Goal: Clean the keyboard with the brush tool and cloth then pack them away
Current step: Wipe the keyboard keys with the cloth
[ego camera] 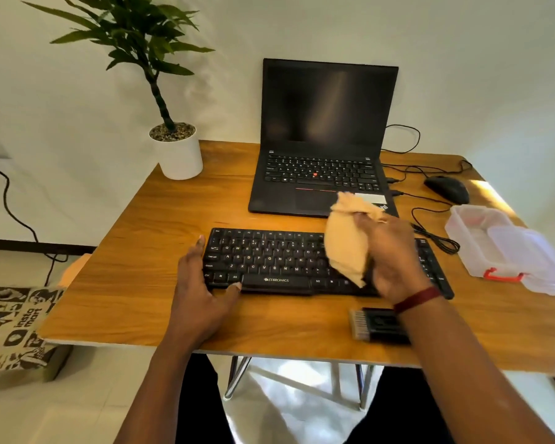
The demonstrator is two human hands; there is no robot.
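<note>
A black keyboard point(276, 261) lies across the middle of the wooden desk point(141, 302). My left hand point(202, 286) grips its left end, thumb on the front edge and fingers along the side. My right hand point(388, 254) holds a bunched tan cloth point(346, 241) just above the keyboard's right half, hiding the keys there. The brush tool point(375, 325), black with pale bristles on its left side, lies on the desk in front of the keyboard, partly under my right forearm.
An open black laptop point(321, 139) stands behind the keyboard. A clear plastic box point(481, 238) with a red latch and its lid open sits at the right. A black mouse point(449, 189) and cables lie back right. A potted plant point(180, 155) stands back left.
</note>
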